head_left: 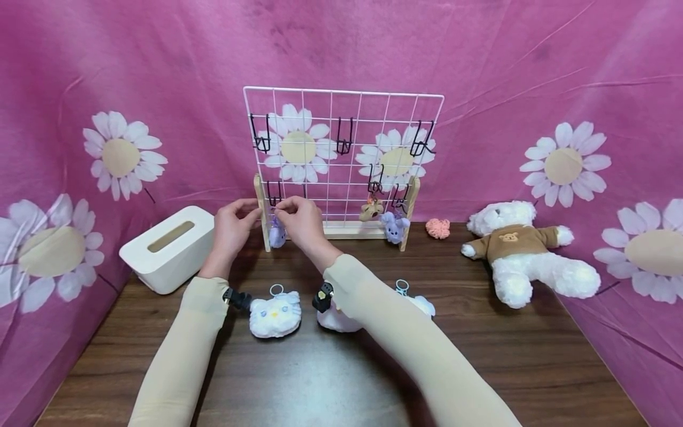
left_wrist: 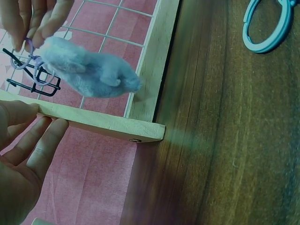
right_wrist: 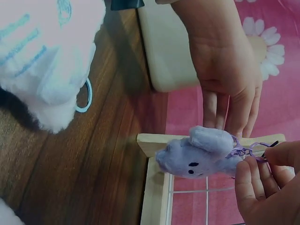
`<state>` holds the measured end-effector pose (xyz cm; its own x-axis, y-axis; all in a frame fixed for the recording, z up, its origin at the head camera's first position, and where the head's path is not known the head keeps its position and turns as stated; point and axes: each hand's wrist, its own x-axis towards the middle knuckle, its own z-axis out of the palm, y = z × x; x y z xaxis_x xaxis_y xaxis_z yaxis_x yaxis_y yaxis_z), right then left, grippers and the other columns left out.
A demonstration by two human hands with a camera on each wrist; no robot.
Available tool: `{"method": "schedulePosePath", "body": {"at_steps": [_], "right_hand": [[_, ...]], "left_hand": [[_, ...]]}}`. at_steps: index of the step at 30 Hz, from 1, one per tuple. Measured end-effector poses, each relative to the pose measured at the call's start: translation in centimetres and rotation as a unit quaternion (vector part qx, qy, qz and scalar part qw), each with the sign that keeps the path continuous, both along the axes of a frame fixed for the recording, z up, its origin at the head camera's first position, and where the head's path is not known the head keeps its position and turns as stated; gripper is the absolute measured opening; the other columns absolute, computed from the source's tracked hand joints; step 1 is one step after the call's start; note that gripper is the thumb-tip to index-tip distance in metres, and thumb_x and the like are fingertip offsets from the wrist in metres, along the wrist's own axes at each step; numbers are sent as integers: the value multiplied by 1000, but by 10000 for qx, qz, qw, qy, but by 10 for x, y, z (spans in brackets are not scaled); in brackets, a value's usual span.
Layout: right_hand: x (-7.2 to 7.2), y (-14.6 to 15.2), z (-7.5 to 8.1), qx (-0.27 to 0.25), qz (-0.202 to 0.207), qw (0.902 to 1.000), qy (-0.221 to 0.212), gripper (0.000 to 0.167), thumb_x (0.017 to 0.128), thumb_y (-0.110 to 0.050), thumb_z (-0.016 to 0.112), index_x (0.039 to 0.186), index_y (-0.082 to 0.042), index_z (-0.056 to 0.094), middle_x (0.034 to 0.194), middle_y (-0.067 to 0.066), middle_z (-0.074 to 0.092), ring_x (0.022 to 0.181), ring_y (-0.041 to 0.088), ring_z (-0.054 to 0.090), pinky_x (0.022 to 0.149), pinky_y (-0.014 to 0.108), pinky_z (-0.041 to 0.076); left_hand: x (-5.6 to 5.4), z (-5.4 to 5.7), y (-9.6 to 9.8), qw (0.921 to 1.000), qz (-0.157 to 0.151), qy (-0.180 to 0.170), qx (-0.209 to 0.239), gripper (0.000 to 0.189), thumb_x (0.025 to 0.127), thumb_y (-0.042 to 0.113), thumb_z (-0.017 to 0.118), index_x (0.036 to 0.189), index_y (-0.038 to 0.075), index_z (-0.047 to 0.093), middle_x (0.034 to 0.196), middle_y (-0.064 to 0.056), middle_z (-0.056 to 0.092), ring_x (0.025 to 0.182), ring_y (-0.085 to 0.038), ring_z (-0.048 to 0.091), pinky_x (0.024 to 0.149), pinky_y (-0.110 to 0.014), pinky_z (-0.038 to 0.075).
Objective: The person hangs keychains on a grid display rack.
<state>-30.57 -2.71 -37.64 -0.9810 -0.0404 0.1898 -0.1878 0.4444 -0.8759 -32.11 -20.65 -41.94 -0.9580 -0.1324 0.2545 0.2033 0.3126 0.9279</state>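
Note:
In the head view my right hand pinches the purple ring of a small lilac plush keychain at a lower left hook of the white grid rack. The right wrist view shows the plush hanging from the linked rings, which overlap the black hook. My left hand has its fairly straight fingers against the outer edge of the wooden side post. Another lilac plush and a brown plush hang from hooks at the lower right.
A white tissue box stands left of the rack. White plush pouches, one with a cat face, lie in front, partly covered by my right arm. A pink heart-shaped thing and a white teddy bear in a brown top lie to the right.

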Motion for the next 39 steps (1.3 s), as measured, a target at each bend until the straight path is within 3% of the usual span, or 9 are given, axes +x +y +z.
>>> {"method": "schedulePosePath", "body": {"at_steps": [3,14,19,24,27,31,35,39], "right_hand": [[-3,-1,-2,-25,-58,10000,-18,10,105,-17,79,109,-9,85,103,7,83,89,11,67,73,18,54],[-16,-13,-7,-179,-510,9985,47,11,105,-18,80,107,-8,85,99,8,83,86,12,68,72,18,53],[-24,-14,-13,-229,-624,9978,10,11,103,-18,81,105,-8,84,96,7,83,88,17,72,74,26,61],[-63,-14,-53,-198,-679,9975,98,11,98,-30,86,98,-19,85,88,-6,81,85,10,72,73,24,63],[-88,-15,-78,-104,-749,9971,107,10,97,-37,88,97,-27,85,88,-12,80,84,5,71,71,22,62],[-89,-12,-79,-51,-773,9969,107,6,97,-35,87,97,-29,85,89,-13,80,84,4,71,72,22,62],[-63,-3,-56,63,-591,9982,92,8,99,-28,83,98,-21,86,90,-6,81,86,11,73,78,28,64],[-43,7,-50,54,-383,9989,277,13,101,-30,82,96,-18,85,85,-6,79,82,11,70,76,26,61]], "left_hand": [[0,0,1,10000,3,-13,0,29,108,7,74,135,-6,76,124,-33,78,82,4,73,86,-29,74],[-1,2,-3,10000,12,-13,-96,34,109,11,74,138,-6,75,127,-34,77,85,8,71,86,-22,72],[0,3,-2,10000,-22,-44,-21,33,109,9,73,139,-6,74,127,-34,76,86,5,72,85,-19,72],[1,2,-1,9999,-43,-104,-14,31,109,8,73,137,-6,75,127,-33,77,87,3,73,85,-19,71],[0,1,-1,9999,-11,-118,-58,30,110,8,72,136,-5,75,127,-32,77,87,3,73,89,-25,72],[0,0,0,9999,35,-114,-65,30,110,9,72,136,-6,75,126,-32,77,87,4,73,91,-30,72],[0,0,0,9999,9,-104,33,31,109,7,72,136,-7,74,126,-35,76,84,5,73,87,-26,73],[1,1,-1,9999,-43,-98,104,31,109,5,71,136,-8,74,126,-36,76,83,6,72,84,-20,72]]}}
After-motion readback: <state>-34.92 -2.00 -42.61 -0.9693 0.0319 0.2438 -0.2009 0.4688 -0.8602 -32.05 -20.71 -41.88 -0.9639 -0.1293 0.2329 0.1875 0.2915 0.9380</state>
